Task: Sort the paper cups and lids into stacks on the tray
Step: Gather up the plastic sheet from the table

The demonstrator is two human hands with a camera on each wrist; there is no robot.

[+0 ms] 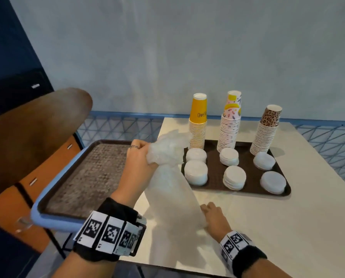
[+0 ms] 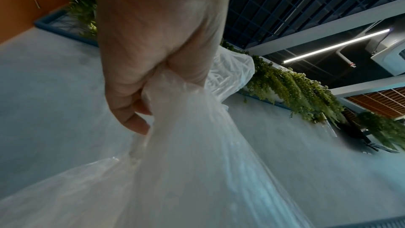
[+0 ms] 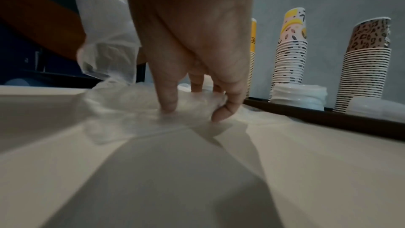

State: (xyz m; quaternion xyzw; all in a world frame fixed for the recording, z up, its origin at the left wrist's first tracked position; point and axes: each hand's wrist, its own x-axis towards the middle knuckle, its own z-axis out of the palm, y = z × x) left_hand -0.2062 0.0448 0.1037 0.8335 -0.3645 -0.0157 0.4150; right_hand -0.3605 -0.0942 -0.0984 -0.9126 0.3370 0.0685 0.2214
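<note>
On the brown tray (image 1: 215, 173) stand three upside-down cup stacks: yellow (image 1: 197, 121), banana-patterned (image 1: 229, 125) and leopard-print (image 1: 264, 133). In front of them sit several stacks of white lids (image 1: 234, 177). My left hand (image 1: 139, 157) grips the bunched top of a clear plastic bag (image 1: 171, 189) and holds it up over the table's left part. My right hand (image 1: 212, 213) presses the bag's bottom end (image 3: 136, 110) onto the table with straight fingertips (image 3: 168, 107). In the right wrist view the cup stacks (image 3: 289, 55) rise behind the tray's edge.
A second brown tray (image 1: 83, 177) in a blue rim sits left of the white table (image 1: 277, 227), partly past its edge. A brown chair back (image 1: 37, 125) and orange cabinets (image 1: 53, 167) are further left. A blue mesh rail (image 1: 123, 125) runs behind.
</note>
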